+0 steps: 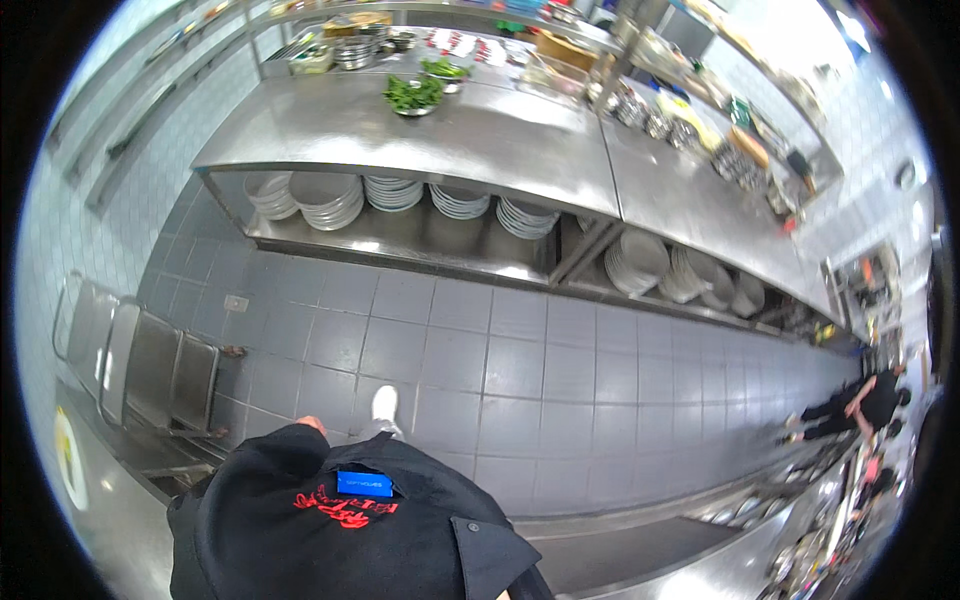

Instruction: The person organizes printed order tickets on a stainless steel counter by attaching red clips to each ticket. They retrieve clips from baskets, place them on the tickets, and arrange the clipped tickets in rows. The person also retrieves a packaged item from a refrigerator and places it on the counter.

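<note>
Past the black sleeve, only a small part of my left hand [311, 424] shows, low above the grey tiled floor [450, 345]. Its fingers cannot be made out, nor whether it holds anything. My right hand is out of view beyond the bottom edge. Before me runs a long stainless steel worktable [315, 120]. A bowl of leafy greens [414, 93] stands on it, with a second dish of greens [445, 69] just behind. Stacks of plates [327, 196] fill the shelf underneath.
A metal cart [150, 367] stands at left, beside a steel counter holding a white plate [71, 457]. Clear plastic bins [555, 75] and metal containers [657, 124] line the worktable's back. People in black [877, 401] stand down the aisle at right. Another counter [697, 559] borders the lower right.
</note>
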The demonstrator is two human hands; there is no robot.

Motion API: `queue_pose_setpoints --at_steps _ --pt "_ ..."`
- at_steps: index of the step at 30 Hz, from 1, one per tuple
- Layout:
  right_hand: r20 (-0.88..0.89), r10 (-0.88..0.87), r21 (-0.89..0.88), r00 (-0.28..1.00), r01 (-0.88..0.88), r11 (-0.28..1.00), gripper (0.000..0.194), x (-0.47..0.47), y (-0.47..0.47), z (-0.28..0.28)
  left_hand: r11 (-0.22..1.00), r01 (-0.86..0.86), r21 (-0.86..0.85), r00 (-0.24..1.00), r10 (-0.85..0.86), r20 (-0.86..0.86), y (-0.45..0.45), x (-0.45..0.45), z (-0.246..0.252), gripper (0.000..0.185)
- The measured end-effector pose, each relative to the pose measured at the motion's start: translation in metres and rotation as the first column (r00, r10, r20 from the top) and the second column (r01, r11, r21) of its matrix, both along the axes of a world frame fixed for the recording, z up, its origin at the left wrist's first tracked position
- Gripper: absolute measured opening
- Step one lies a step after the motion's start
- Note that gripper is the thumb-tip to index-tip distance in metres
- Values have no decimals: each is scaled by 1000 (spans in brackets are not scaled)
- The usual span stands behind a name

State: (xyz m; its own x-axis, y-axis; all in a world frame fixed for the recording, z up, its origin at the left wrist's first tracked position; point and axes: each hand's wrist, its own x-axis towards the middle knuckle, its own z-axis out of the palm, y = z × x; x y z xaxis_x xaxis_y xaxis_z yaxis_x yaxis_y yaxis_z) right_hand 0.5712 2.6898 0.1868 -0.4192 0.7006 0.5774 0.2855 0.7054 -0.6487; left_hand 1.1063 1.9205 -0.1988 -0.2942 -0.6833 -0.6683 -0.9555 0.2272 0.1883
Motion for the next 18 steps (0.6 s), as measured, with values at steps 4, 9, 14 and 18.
queue_pose_setpoints --at_steps 4,9,14,18 --pt "-195 292 85 937 -280 956 16 -8 -150 3 985 95 141 988 -110 105 -3 32 -48 35" --pt "-131 767 -574 628 -679 458 23 20 -464 -134 977 -160 144 972 182 -149 -87 71 -54 32" --pt "83 973 -779 -214 -623 -71 33 198 -829 -225 839 -529 127 759 535 -370 -204 104 17 31" --pt "58 598 -596 -800 -508 -622 27 293 -996 -191 632 -744 215 517 749 -414 -257 159 34 34"
